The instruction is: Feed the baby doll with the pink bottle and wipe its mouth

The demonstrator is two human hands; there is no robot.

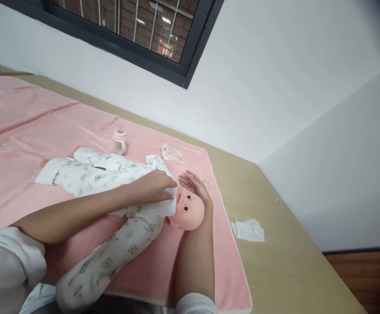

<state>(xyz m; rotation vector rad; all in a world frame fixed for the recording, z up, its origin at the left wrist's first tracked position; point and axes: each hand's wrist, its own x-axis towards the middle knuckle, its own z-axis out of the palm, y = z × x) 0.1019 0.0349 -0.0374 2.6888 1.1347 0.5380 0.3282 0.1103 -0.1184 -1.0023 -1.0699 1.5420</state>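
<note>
A baby doll (190,213) lies on its back in white printed clothes (94,174), its head to the right. My left hand (157,185) reaches over its chest and pinches a white tissue (168,205) against the chin, just below the mouth. Around the top and far side of the doll's head curves my right hand (194,185), fingers stretched out and holding nothing. The doll's near arm (140,235) sticks out toward me in its sleeve. Its neck is hidden by the tissue.
A pink mat (26,113) covers much of the beige table (242,183). Beyond the doll stand a baby bottle (120,141) with a pink collar and a small clear packet (172,153). A crumpled white tissue (249,230) lies at the right. Behind are a wall and a barred window (131,26).
</note>
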